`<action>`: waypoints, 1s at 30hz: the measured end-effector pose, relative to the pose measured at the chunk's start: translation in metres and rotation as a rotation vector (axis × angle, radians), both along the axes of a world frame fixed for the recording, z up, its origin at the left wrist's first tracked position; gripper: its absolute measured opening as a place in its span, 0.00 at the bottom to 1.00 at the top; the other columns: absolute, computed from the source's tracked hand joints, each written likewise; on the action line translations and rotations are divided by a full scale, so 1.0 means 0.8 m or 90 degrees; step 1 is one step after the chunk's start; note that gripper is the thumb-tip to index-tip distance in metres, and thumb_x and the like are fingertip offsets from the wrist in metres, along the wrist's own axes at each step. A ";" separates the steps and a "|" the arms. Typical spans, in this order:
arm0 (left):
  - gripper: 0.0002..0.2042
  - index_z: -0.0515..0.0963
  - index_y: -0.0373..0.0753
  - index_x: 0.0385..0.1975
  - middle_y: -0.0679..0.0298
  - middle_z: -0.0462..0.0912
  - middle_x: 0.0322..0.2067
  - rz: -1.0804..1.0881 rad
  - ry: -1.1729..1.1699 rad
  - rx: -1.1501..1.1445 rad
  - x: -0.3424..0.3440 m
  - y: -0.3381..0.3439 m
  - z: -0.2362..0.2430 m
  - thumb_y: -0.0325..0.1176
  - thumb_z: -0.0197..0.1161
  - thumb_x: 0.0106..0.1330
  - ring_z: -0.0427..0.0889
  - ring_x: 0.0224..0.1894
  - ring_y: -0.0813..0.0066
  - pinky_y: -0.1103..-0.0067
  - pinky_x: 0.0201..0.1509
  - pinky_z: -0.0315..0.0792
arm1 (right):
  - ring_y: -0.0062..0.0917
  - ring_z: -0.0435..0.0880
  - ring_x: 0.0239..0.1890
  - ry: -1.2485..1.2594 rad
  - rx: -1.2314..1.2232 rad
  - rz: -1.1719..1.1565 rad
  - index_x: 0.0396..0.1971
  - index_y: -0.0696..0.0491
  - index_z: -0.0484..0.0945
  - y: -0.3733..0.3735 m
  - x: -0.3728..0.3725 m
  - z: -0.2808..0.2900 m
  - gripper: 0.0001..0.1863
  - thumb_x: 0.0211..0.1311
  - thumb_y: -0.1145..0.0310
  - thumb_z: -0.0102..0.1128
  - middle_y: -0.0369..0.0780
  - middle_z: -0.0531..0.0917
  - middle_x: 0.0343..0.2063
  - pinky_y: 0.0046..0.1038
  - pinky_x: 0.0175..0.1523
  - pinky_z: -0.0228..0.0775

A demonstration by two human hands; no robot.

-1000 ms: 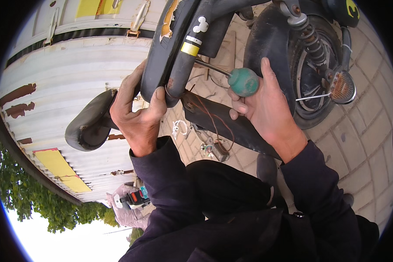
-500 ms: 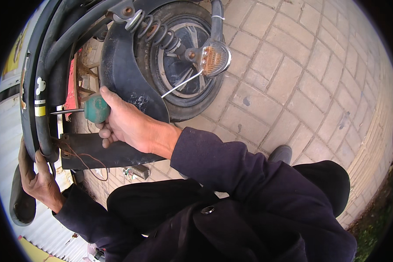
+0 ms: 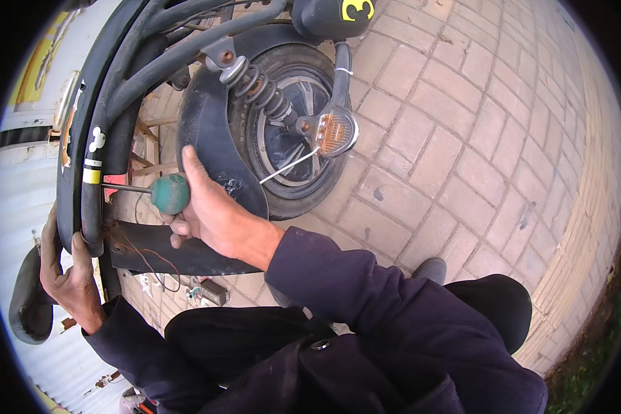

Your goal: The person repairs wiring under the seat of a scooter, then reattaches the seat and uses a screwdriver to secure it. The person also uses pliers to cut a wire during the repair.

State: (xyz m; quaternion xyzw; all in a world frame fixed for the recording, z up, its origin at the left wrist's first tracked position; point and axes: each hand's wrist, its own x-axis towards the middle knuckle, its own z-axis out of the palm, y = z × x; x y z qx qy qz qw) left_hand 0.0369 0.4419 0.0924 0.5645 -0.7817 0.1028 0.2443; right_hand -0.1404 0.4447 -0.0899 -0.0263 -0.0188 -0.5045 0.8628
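A screwdriver with a round green handle (image 3: 170,193) lies level, its shaft running left to the black tubular frame (image 3: 91,210) of an electric scooter. My right hand (image 3: 217,217) is at the handle, palm against it, thumb raised along its upper side and fingers loosely curled beneath. The screwdriver's tip meets the frame beside a yellow and white band; what it bears on is hidden. My left hand (image 3: 72,283) pinches the rounded lower end of the frame, thumb on the near side and fingers on the far side.
Beyond my right hand are a black mudguard (image 3: 210,148), a wheel (image 3: 324,186), a coil-spring shock absorber (image 3: 259,90) and a rusty reflector (image 3: 336,134). Below hangs a dark panel (image 3: 193,255) with loose brown wires. A small metal box (image 3: 214,292) sits on the brick paving (image 3: 421,138).
My view has shifted, so the scooter sits farther right and lower. My right thumb has lifted from the green handle. The left hand keeps its hold on the frame end.
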 end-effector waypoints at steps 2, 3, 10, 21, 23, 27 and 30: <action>0.22 0.77 0.31 0.59 0.53 0.83 0.53 -0.010 0.008 0.011 -0.002 0.001 0.001 0.23 0.60 0.62 0.81 0.56 0.65 0.70 0.65 0.70 | 0.20 0.72 0.29 -0.128 -0.056 0.043 0.48 0.48 0.73 0.001 -0.006 -0.011 0.29 0.73 0.35 0.42 0.36 0.75 0.34 0.32 0.37 0.75; 0.22 0.77 0.32 0.59 0.53 0.82 0.53 -0.012 0.016 0.018 -0.003 0.001 0.000 0.23 0.60 0.62 0.81 0.56 0.64 0.70 0.65 0.69 | 0.20 0.72 0.29 -0.134 -0.103 0.023 0.48 0.48 0.73 0.001 -0.007 -0.015 0.28 0.73 0.36 0.44 0.36 0.75 0.34 0.32 0.37 0.75; 0.22 0.77 0.33 0.59 0.54 0.83 0.53 -0.003 -0.035 -0.004 -0.006 0.002 -0.001 0.22 0.59 0.62 0.81 0.56 0.65 0.70 0.65 0.69 | 0.14 0.64 0.15 0.012 -0.072 0.053 0.33 0.48 0.70 0.001 -0.003 -0.011 0.33 0.68 0.28 0.42 0.31 0.72 0.23 0.33 0.28 0.75; 0.23 0.77 0.33 0.59 0.54 0.83 0.52 -0.017 -0.021 0.008 -0.002 0.000 -0.001 0.21 0.59 0.61 0.81 0.56 0.65 0.70 0.66 0.69 | 0.23 0.72 0.28 -0.097 0.001 0.031 0.42 0.47 0.72 0.000 0.007 -0.009 0.27 0.73 0.36 0.42 0.35 0.75 0.31 0.33 0.33 0.75; 0.22 0.77 0.33 0.59 0.54 0.83 0.52 -0.015 -0.020 0.004 -0.002 0.001 -0.001 0.20 0.59 0.62 0.81 0.55 0.65 0.70 0.65 0.69 | 0.23 0.73 0.26 -0.032 -0.042 0.015 0.41 0.48 0.72 0.000 0.005 -0.010 0.29 0.73 0.35 0.40 0.36 0.75 0.30 0.32 0.31 0.76; 0.22 0.77 0.32 0.59 0.54 0.83 0.52 -0.008 -0.020 0.000 -0.003 0.000 -0.002 0.21 0.58 0.63 0.81 0.55 0.65 0.70 0.65 0.69 | 0.23 0.73 0.27 0.087 -0.055 0.057 0.42 0.48 0.73 -0.001 -0.002 -0.013 0.31 0.73 0.33 0.36 0.35 0.75 0.30 0.35 0.32 0.77; 0.22 0.77 0.32 0.59 0.54 0.83 0.52 -0.013 -0.024 0.004 -0.001 -0.001 0.000 0.21 0.59 0.63 0.80 0.55 0.66 0.71 0.65 0.69 | 0.23 0.73 0.29 -0.067 -0.058 0.035 0.43 0.48 0.73 -0.001 0.000 -0.015 0.30 0.73 0.34 0.37 0.34 0.74 0.32 0.37 0.34 0.77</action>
